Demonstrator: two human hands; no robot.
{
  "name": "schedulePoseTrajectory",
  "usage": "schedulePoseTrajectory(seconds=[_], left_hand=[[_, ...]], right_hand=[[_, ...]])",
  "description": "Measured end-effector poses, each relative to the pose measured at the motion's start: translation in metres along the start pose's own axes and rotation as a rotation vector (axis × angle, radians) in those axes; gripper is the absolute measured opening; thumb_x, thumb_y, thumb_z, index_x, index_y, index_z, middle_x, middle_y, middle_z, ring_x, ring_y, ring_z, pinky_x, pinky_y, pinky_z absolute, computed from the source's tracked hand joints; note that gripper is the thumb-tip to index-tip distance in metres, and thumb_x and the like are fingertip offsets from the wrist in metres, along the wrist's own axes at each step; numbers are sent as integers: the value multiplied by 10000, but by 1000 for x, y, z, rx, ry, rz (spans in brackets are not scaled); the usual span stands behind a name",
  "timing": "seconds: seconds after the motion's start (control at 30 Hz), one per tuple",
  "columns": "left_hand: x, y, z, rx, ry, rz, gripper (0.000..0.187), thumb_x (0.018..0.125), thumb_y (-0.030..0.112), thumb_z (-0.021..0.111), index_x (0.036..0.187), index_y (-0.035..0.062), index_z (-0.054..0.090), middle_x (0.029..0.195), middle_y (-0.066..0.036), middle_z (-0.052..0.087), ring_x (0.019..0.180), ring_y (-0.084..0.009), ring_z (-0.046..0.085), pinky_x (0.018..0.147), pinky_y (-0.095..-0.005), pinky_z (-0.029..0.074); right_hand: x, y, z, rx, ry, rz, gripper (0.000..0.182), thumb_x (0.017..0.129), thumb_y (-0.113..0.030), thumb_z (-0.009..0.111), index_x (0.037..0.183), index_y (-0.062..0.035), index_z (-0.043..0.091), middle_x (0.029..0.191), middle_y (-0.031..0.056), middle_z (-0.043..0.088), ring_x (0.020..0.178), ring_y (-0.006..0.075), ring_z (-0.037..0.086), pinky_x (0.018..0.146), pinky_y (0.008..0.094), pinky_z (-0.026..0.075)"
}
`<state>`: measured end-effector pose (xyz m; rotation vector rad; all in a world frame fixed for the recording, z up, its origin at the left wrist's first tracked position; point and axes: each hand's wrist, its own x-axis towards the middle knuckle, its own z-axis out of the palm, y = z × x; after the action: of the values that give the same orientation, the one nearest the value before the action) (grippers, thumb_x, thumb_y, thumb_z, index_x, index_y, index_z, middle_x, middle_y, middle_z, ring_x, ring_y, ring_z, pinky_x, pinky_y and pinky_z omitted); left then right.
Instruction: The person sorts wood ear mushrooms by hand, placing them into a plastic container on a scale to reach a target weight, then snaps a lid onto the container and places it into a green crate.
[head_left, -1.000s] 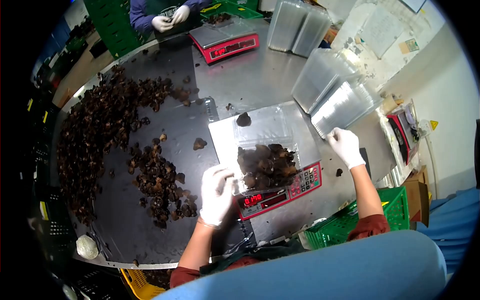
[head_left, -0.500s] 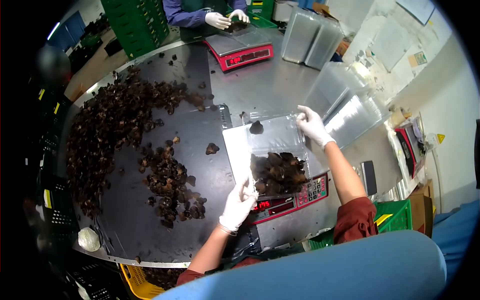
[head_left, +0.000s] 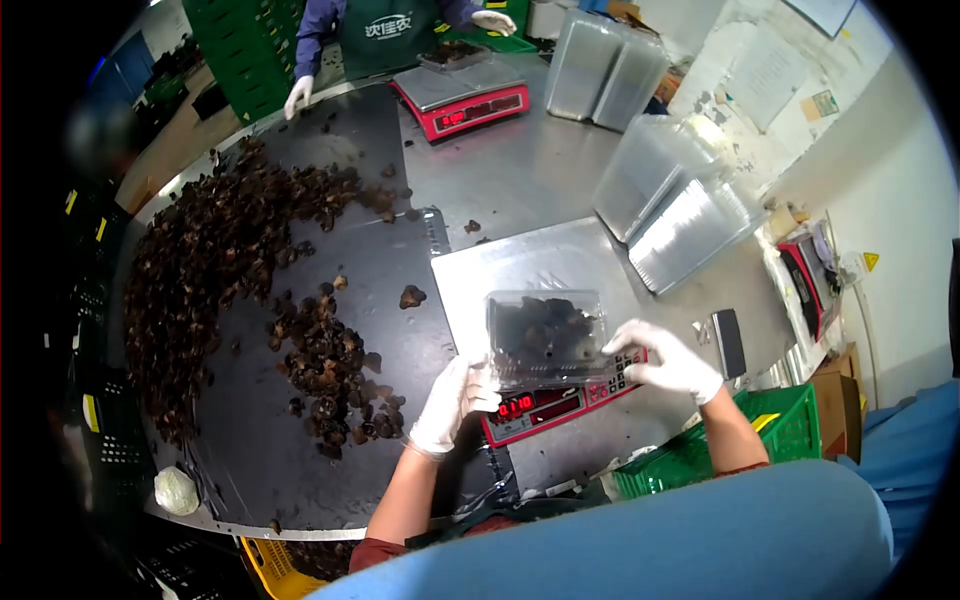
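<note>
A clear plastic box (head_left: 545, 340) of dark, wood-ear-like mushroom pieces lies over the front of a scale's steel plate (head_left: 540, 255), its lid now folded over. Gloved in white, my left hand (head_left: 455, 405) has its fingers closed at the box's near left corner. My right hand (head_left: 668, 362), also gloved, is at the box's right side, fingers apart, fingertips at or very near its edge. Below the box, the red front of the scale (head_left: 560, 408) shows lit digits; my right hand partly covers its keypad.
Mushroom pieces form a large heap (head_left: 215, 260) and a smaller pile (head_left: 335, 360) on the left. Clear box stacks (head_left: 690, 220) stand right. Across the table, a person in a dark apron (head_left: 385, 40) is behind another red scale (head_left: 465, 105). A green crate (head_left: 780, 425) sits near right.
The box's lid has swung down over the mushrooms. My right hand has come from the far edge toward me. The other person's hands have moved apart, one reaching toward the heap.
</note>
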<state>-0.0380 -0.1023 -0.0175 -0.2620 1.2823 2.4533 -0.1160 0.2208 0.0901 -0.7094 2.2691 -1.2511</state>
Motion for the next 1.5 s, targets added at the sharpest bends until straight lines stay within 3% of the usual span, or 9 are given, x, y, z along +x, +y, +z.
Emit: schedulePoseTrajectory(seconds=[0.13, 0.5, 0.73, 0.93, 1.03, 1.1, 1.2, 1.37, 1.5], left_hand=[[-4, 2, 10, 96, 50, -9, 279, 895, 39, 605, 1154, 27, 502, 905, -74, 643, 748, -123, 630, 675, -261, 540], [-13, -22, 4, 174, -58, 165, 293, 816, -66, 570, 1065, 54, 473, 764, 6, 528, 652, -88, 532, 628, -219, 477], [-57, 5, 18, 829, -205, 427, 740, 777, -61, 634, 1445, 73, 345, 1164, -118, 559, 983, -226, 585, 867, -337, 505], [-46, -34, 12, 1058, -163, 927, 462, 759, -75, 674, 1183, 100, 618, 1151, -180, 567, 1050, -345, 588, 915, -390, 497], [-45, -26, 34, 941, -260, 913, 409, 797, -36, 663, 1187, 71, 602, 1150, -166, 571, 1064, -323, 586, 923, -377, 492], [-15, -56, 13, -221, -163, -444, 309, 909, 61, 593, 1216, 37, 561, 1169, -131, 578, 1089, -271, 584, 924, -358, 499], [-47, -41, 61, 939, -779, 19, 335, 842, -3, 674, 1170, 31, 619, 1187, -115, 639, 1118, -196, 602, 972, -337, 487], [-54, -52, 119, 711, -1001, -129, 508, 769, 36, 756, 1229, -1, 544, 1041, -79, 635, 929, -138, 600, 845, -284, 496], [-29, -86, 115, 548, -923, -15, 493, 832, -23, 669, 1283, 23, 476, 1046, -42, 594, 894, -99, 562, 805, -239, 487]], right_hand=[[-11, 33, 39, 114, 226, 314, 291, 834, -136, 736, 1052, -19, 582, 906, 67, 616, 746, 118, 588, 727, 252, 512], [-26, 59, 70, 652, 101, 474, 174, 868, -7, 644, 970, -33, 505, 888, 74, 641, 795, 165, 659, 699, 292, 556], [-62, 16, 98, 24, 416, -59, 135, 810, 58, 557, 896, -45, 538, 891, 94, 619, 832, 227, 634, 748, 311, 519], [-94, 11, 106, -413, 645, -401, 116, 728, 51, 578, 815, -17, 543, 975, 150, 640, 885, 334, 640, 782, 381, 528], [-122, 5, 113, -58, 654, -179, 198, 744, 33, 604, 934, -24, 603, 1083, 148, 633, 981, 275, 630, 883, 374, 504], [-145, -26, 100, 107, 496, -52, 403, 785, -90, 697, 1164, -25, 579, 1207, 151, 591, 1135, 258, 567, 996, 386, 432], [-172, -47, 111, 320, 599, -5, 694, 800, -141, 742, 1398, -20, 413, 1321, 114, 518, 1250, 197, 462, 1080, 352, 345], [-249, -33, 109, 733, 1238, 77, 537, 892, -192, 669, 1348, 11, 470, 1254, 83, 554, 1158, 174, 525, 997, 305, 430], [-371, -8, 88, 332, 1646, 328, 410, 913, -262, 642, 1242, -28, 565, 1103, 49, 627, 966, 153, 603, 820, 284, 495]])
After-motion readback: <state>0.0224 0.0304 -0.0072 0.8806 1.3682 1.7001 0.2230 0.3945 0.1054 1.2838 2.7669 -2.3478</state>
